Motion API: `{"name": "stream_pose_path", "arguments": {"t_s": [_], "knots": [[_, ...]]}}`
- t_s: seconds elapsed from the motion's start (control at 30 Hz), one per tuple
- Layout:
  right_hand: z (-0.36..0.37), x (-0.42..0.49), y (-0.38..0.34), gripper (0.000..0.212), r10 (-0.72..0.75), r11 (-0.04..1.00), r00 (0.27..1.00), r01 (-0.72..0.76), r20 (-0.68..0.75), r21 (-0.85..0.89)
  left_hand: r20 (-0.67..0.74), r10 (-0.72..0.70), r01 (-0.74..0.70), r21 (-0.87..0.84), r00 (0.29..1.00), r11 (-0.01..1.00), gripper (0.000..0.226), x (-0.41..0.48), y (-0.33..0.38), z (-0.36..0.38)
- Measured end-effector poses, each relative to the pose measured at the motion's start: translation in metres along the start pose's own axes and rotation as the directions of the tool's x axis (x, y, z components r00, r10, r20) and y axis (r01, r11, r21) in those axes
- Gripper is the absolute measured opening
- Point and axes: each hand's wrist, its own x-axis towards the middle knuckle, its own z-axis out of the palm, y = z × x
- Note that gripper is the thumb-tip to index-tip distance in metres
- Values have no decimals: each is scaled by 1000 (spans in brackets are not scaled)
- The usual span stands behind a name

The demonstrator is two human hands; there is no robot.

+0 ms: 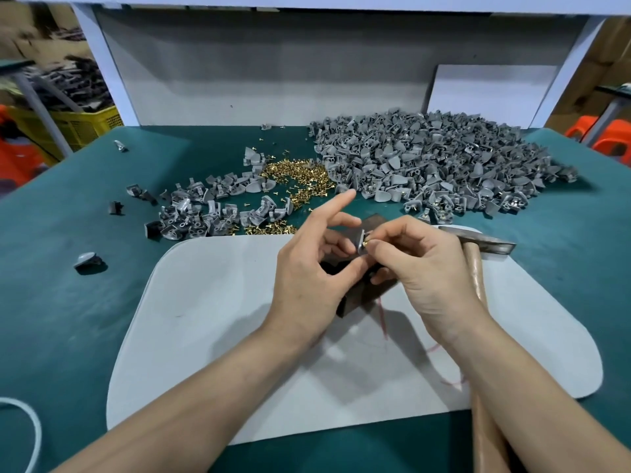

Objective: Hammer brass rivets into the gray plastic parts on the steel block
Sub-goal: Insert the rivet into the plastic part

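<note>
A dark steel block (358, 298) stands on the grey mat (211, 319) at the middle of the table. Above it my left hand (307, 268) pinches a gray plastic part (359, 238) between thumb and middle fingers, with the index finger raised straight. My right hand (420, 264) pinches a brass rivet (367, 241) against that part. A hammer (485, 254) with a wooden handle lies on the mat under my right hand, its steel head pointing left and right.
A large heap of gray plastic parts (437, 165) fills the back right of the green table. A pile of brass rivets (297, 174) lies at the back middle, with a smaller scatter of gray parts (208, 209) to its left. A white panel (491, 90) leans at the back.
</note>
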Motion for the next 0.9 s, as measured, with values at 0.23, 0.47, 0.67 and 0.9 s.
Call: {"name": "stream_pose_path", "arguments": {"t_s": [0.23,0.47,0.67,0.9], "knots": [[-3,1,-1,19,-33,996,999,36,-37,88,-5,-46,46,16,999,999,29,2,0,-1],[0,0,-2,21,-70,995,997,73,-42,73,13,-108,108,-98,994,989,23,2,3,-2],[-3,2,-3,25,-82,995,991,87,-109,47,-12,-157,151,-208,987,966,22,7,2,-7],[-4,4,2,28,15,984,999,-7,-42,180,52,-157,165,-291,986,942,27,6,9,-6]]}}
